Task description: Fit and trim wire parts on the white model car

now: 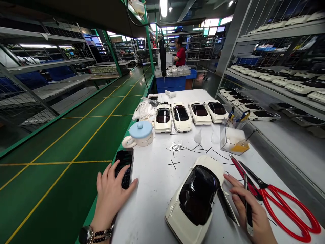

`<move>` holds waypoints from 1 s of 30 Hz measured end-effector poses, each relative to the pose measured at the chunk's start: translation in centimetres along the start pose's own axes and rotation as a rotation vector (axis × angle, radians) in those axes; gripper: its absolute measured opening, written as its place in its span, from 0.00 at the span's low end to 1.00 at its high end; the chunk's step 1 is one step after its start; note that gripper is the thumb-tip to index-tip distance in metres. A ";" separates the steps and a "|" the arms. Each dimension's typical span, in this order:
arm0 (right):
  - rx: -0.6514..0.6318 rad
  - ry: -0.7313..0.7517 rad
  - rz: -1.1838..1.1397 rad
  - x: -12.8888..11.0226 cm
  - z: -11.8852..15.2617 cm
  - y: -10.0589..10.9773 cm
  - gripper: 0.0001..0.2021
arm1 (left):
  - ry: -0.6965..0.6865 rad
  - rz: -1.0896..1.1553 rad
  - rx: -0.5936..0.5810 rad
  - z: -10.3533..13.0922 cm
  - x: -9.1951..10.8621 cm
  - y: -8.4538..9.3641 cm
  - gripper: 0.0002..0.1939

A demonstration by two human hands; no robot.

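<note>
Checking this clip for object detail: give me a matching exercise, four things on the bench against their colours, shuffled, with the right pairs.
Things:
1. scissors
2. mug lid
3. phone under the left hand
4. model car beside the right hand

Colours:
A. pale blue
B. white with a dark roof
C. red handles
D. black

Pairs: 1-C, 2-A, 3-D, 4-B
</note>
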State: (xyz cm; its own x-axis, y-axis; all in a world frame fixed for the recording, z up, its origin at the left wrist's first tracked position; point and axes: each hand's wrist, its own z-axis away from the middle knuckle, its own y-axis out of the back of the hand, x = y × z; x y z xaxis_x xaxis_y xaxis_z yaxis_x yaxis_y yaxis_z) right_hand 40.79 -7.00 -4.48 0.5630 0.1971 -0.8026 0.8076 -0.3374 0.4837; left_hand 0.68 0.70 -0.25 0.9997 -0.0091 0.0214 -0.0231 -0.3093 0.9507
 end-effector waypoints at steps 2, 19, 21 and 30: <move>-0.006 0.002 0.009 0.1 0.0 0.0 0.05 | 0.003 -0.002 0.000 0.0 0.0 0.0 0.26; -0.015 0.015 0.024 -0.1 -0.1 0.1 0.05 | 0.097 0.009 -0.022 -0.2 0.2 0.2 0.30; -0.005 0.031 0.030 -0.1 -0.2 0.0 0.05 | 0.195 0.020 -0.016 -0.4 -0.3 0.4 0.32; 0.026 0.051 0.064 -0.3 -0.6 -0.2 0.06 | 0.373 0.115 -0.124 -0.7 -1.6 0.2 0.31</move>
State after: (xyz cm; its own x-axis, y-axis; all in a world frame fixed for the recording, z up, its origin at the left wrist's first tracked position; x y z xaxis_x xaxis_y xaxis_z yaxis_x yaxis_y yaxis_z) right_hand 40.60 -6.42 -4.07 0.6222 0.2206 -0.7511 0.7651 -0.3744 0.5238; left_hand -0.88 1.26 0.12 0.9231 0.3160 0.2192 -0.1577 -0.2089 0.9652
